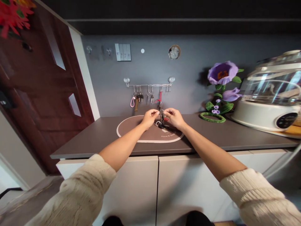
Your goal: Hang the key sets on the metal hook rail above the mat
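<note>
Between my hands, a metal key ring (161, 111) is pinched from both sides above the counter. My left hand (150, 118) grips its left edge with thumb and fingertips. On the other side, my right hand (174, 118) pinches the right edge. Dark keys (162, 118) hang from the ring, along with something small and red. Below lies a brown oval mat (131, 128) with a pale border, and on it a second ring (158, 124) with black items beside it. Whether these are joined to the held ring, I cannot tell.
Several key sets hang from a hook rail (149, 85) on the grey wall. Purple artificial flowers (222, 73) and a white appliance with a clear top (268, 110) stand on the counter (87, 138) to the right. A dark red door (47, 94) is at left.
</note>
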Tool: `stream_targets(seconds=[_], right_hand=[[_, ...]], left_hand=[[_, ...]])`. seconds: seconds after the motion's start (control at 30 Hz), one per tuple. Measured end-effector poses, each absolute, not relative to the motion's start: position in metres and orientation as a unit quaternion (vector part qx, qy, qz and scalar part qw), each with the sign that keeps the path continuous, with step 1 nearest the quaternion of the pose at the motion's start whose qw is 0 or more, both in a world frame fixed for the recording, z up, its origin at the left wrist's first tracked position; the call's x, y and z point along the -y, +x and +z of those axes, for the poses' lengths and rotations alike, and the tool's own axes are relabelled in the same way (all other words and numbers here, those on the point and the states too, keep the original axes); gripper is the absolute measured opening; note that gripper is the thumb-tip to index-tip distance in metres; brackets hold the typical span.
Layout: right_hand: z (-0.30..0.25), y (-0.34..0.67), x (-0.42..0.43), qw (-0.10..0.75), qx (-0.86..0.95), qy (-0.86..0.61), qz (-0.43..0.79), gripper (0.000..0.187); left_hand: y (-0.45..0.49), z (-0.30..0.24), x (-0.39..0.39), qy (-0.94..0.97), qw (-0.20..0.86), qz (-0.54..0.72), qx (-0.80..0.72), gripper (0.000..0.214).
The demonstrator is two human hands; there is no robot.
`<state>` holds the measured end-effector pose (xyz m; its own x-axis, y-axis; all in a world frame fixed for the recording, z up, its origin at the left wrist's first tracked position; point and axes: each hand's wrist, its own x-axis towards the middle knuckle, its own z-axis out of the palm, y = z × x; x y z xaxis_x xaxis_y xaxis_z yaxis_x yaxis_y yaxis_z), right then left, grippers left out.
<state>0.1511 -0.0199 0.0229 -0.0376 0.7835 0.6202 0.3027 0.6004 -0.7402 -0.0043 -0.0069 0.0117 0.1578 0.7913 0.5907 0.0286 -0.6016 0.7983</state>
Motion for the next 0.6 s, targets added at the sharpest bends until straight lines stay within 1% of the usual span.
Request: stream_targets(seconds=[0.17, 0.3, 0.43, 0.6], right_hand=[[0.022, 0.154, 0.015, 0.580, 0.685, -0.387, 0.208, 0.023], [0.026, 0.154, 0.017, 0.593, 0.670, -0.382, 0.231, 0.023], [0.037, 0.155, 0.015, 0.621, 0.645, -0.368, 0.253, 0.024], [0.061, 0.157, 0.005, 0.636, 0.613, -0.377, 0.279, 0.022]], left_hand=[[-0.007, 0.010, 0.002, 0.723, 0.216, 0.562, -0.340, 0.015], [-0.008, 0.008, 0.000, 0.747, 0.153, 0.539, -0.358, 0.017], [-0.008, 0.006, -0.002, 0.753, 0.118, 0.525, -0.380, 0.018], [-0.006, 0.003, -0.004, 0.756, 0.116, 0.515, -0.388, 0.019]])
